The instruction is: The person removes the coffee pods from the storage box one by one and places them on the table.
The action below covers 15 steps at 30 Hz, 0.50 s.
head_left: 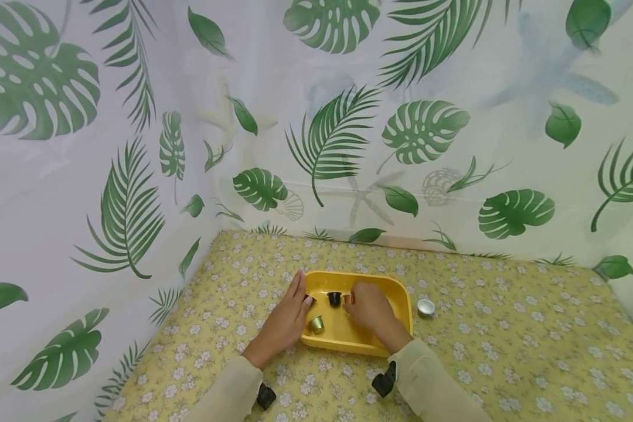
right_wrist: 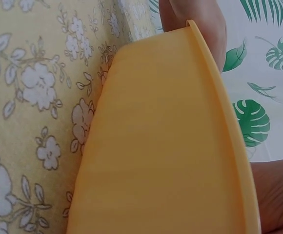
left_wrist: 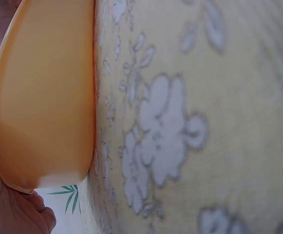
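Note:
A yellow plastic tray (head_left: 343, 344) holds several small coffee capsules. At its left end my left hand (head_left: 285, 321) grips the rim, fingers stretched along the outside and thumb over the edge. A dark capsule (head_left: 311, 298) is partly hidden beside that thumb. Inside the tray, my right hand (head_left: 371, 310) pinches a copper coffee capsule (head_left: 349, 299); its fingertips are mostly hidden. Just left of this lies a black capsule (head_left: 334, 299). Nearer the front left is a green capsule (head_left: 316, 324). Both wrist views mainly show the outer wall of the tray (left_wrist: 46, 97).
A silver capsule (head_left: 426, 308) lies on the floral yellow tablecloth (head_left: 506, 346), right of the tray. Leaf-patterned white curtains (head_left: 337, 223) stand behind and at the left. A black wrist device (head_left: 384, 381) sits at each sleeve cuff.

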Each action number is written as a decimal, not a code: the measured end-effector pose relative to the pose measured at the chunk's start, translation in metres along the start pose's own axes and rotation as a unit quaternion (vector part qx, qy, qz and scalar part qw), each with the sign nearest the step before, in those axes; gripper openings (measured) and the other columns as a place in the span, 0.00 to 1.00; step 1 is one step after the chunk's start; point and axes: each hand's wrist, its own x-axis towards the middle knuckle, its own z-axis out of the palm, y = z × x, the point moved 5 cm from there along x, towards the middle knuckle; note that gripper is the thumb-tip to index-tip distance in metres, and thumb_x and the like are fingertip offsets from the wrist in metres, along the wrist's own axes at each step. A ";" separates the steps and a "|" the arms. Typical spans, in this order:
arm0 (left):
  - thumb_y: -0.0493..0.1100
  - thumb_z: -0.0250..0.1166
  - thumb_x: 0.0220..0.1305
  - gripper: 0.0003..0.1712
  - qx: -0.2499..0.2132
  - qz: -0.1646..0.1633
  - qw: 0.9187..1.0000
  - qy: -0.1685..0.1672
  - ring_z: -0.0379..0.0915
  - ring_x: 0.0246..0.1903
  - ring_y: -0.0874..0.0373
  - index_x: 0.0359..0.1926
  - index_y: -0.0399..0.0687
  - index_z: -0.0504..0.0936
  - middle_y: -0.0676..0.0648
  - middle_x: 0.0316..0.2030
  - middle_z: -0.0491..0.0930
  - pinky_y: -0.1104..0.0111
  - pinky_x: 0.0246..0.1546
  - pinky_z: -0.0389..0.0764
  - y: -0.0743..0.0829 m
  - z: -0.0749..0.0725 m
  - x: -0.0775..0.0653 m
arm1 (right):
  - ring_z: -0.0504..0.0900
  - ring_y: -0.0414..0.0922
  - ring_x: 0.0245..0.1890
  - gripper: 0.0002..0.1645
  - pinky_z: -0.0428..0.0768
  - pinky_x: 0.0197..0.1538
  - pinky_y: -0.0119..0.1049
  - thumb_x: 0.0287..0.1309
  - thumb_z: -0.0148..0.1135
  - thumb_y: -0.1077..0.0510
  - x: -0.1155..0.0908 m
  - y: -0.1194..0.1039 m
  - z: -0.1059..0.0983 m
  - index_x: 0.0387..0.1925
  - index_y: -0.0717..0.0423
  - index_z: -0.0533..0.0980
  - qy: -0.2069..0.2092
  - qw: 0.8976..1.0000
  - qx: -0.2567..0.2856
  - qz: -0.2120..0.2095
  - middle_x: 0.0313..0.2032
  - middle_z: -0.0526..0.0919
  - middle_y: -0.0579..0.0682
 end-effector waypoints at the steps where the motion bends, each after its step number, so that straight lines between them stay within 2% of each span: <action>1: 0.52 0.38 0.85 0.35 0.000 0.001 1.000 0.001 0.40 0.78 0.51 0.81 0.42 0.39 0.51 0.80 0.29 0.53 0.74 0.56 0.000 0.000 0.000 | 0.58 0.41 0.14 0.27 0.60 0.23 0.34 0.64 0.70 0.58 0.000 0.000 0.000 0.13 0.53 0.67 0.001 1.000 -0.005 0.001 0.12 0.57 0.45; 3: 0.51 0.39 0.85 0.35 -0.001 0.004 1.000 0.004 0.41 0.78 0.49 0.81 0.40 0.40 0.49 0.81 0.30 0.52 0.74 0.57 0.001 -0.001 0.000 | 0.59 0.42 0.15 0.27 0.60 0.23 0.34 0.64 0.69 0.58 0.000 0.000 0.001 0.13 0.52 0.67 0.003 1.000 -0.014 0.005 0.12 0.57 0.45; 8: 0.51 0.39 0.85 0.35 -0.001 0.000 1.000 0.000 0.41 0.78 0.49 0.81 0.44 0.37 0.50 0.81 0.30 0.52 0.74 0.57 0.000 0.000 -0.001 | 0.58 0.41 0.14 0.29 0.60 0.21 0.34 0.67 0.65 0.59 0.002 0.003 0.007 0.12 0.50 0.63 0.010 0.999 -0.034 0.004 0.12 0.55 0.44; 11: 0.51 0.39 0.85 0.35 -0.002 0.001 1.000 0.002 0.42 0.78 0.49 0.81 0.45 0.37 0.50 0.81 0.30 0.53 0.74 0.57 0.001 -0.001 -0.001 | 0.59 0.42 0.14 0.27 0.60 0.21 0.34 0.67 0.65 0.59 0.002 0.004 0.009 0.14 0.51 0.64 0.015 0.999 -0.041 0.001 0.13 0.56 0.45; 15: 0.51 0.39 0.85 0.35 -0.005 0.006 1.000 0.009 0.43 0.78 0.48 0.81 0.41 0.40 0.49 0.81 0.31 0.52 0.73 0.58 0.002 -0.002 -0.001 | 0.65 0.43 0.15 0.21 0.63 0.22 0.35 0.67 0.65 0.60 0.001 0.000 0.007 0.18 0.54 0.70 0.025 0.999 -0.045 -0.017 0.14 0.65 0.48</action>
